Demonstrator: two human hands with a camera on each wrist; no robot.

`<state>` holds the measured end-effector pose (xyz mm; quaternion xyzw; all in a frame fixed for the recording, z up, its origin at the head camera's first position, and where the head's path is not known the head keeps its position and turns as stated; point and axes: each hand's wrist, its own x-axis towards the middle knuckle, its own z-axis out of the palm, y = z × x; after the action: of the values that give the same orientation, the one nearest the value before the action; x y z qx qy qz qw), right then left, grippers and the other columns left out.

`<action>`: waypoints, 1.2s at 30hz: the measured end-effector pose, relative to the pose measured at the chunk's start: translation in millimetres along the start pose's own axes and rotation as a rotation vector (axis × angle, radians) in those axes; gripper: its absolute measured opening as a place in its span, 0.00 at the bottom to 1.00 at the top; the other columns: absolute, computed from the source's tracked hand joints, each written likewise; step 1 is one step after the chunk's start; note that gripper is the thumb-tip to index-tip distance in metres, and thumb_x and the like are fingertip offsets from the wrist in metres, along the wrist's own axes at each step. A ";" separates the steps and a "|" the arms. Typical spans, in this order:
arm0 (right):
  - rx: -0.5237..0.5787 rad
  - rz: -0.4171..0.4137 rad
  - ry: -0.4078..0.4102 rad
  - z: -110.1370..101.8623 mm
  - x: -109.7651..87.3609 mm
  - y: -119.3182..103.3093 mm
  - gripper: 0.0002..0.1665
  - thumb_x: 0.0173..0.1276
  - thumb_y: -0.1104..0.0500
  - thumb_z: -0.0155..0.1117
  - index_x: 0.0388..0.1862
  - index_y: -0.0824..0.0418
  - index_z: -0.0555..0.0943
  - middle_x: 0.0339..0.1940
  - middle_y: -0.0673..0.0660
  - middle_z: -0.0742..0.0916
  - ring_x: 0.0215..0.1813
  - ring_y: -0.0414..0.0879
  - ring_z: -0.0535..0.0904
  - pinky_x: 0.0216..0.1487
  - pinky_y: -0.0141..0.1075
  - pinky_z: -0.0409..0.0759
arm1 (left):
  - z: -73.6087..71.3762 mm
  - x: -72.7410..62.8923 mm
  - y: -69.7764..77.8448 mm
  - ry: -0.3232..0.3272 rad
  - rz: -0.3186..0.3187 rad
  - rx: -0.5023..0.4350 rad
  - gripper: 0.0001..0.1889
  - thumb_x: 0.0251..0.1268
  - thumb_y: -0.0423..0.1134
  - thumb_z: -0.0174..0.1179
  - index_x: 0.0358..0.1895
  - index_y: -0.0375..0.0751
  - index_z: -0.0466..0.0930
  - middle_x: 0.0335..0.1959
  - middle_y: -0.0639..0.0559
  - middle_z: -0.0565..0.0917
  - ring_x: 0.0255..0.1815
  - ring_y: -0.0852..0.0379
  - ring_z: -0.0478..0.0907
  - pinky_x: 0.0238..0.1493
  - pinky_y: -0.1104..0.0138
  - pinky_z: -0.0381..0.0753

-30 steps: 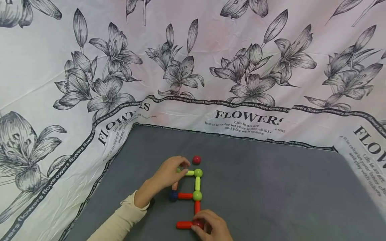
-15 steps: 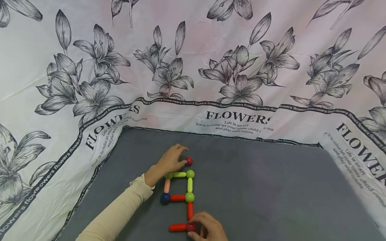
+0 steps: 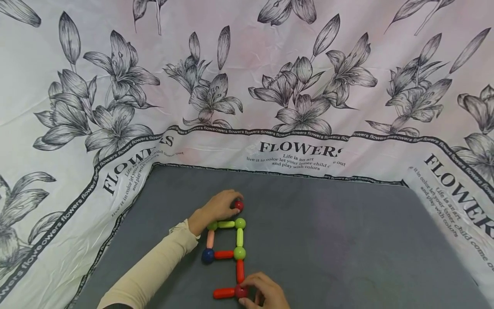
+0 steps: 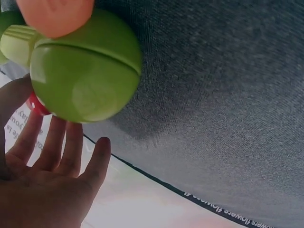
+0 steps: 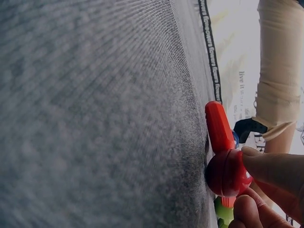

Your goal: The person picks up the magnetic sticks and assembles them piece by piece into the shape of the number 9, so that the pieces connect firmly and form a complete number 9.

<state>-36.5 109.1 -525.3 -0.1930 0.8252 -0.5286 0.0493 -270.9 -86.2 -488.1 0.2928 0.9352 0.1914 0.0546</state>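
At the far end of the linked rods and balls, my left hand (image 3: 221, 206) pinches a loose red ball (image 3: 239, 206) between thumb and fingers. In the left wrist view a green ball (image 4: 85, 71) partly hides that red ball (image 4: 37, 104). Near the bottom, my right hand (image 3: 267, 292) holds a dark red ball (image 3: 241, 292) at the corner where two red rods meet; the right wrist view shows thumb and fingertips on this ball (image 5: 228, 173). A square of yellow-green rods (image 3: 240, 237), a peach rod (image 3: 210, 239) and a red rod (image 3: 224, 254) lies between the hands.
Green balls (image 3: 239, 252) and a dark blue ball (image 3: 208, 255) form the square's corners. A lower red rod (image 3: 224, 293) points left. Everything lies on a dark grey surface (image 3: 328, 240), bordered by a white flower-printed cloth (image 3: 216, 148).
My left hand has moved from the upper-left green ball to the loose red ball and closed its fingers around it. My right hand has stayed on the lower red ball.
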 end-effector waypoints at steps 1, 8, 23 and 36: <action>0.000 -0.001 0.000 -0.2 -0.2 0.0 0.13 0.65 0.55 0.72 0.47 0.56 0.84 0.44 0.55 0.85 0.23 0.24 0.67 0.23 0.26 0.73 | 0.3 0.6 0.2 -0.009 -0.004 -0.003 0.19 0.65 0.40 0.68 0.58 0.44 0.81 0.54 0.46 0.83 0.55 0.49 0.80 0.56 0.56 0.80; -0.005 -0.020 0.011 0.1 -0.6 0.3 0.12 0.65 0.57 0.72 0.46 0.57 0.84 0.43 0.55 0.85 0.23 0.23 0.66 0.23 0.26 0.73 | 3.0 0.3 -1.6 -0.043 -0.037 -0.017 0.19 0.64 0.39 0.68 0.58 0.45 0.80 0.54 0.45 0.84 0.54 0.48 0.81 0.55 0.55 0.80; -0.100 -0.052 -0.057 -2.7 8.4 -10.7 0.12 0.67 0.54 0.71 0.47 0.53 0.84 0.44 0.51 0.87 0.28 0.25 0.69 0.27 0.24 0.74 | -1.1 -9.6 -2.8 -0.040 -0.058 -0.058 0.19 0.65 0.39 0.68 0.58 0.44 0.80 0.55 0.45 0.84 0.55 0.48 0.80 0.56 0.53 0.80; -0.453 -0.060 -0.361 4.3 37.6 -32.9 0.10 0.65 0.54 0.71 0.46 0.47 0.85 0.40 0.40 0.85 0.35 0.26 0.74 0.38 0.26 0.77 | -22.2 -62.3 8.9 0.085 -0.024 -0.075 0.20 0.64 0.41 0.69 0.58 0.45 0.80 0.50 0.50 0.84 0.51 0.50 0.80 0.51 0.56 0.79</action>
<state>-61.1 79.4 -493.2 -0.3142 0.8940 -0.2892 0.1356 -219.7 -122.2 -464.9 0.2710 0.9324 0.2376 0.0282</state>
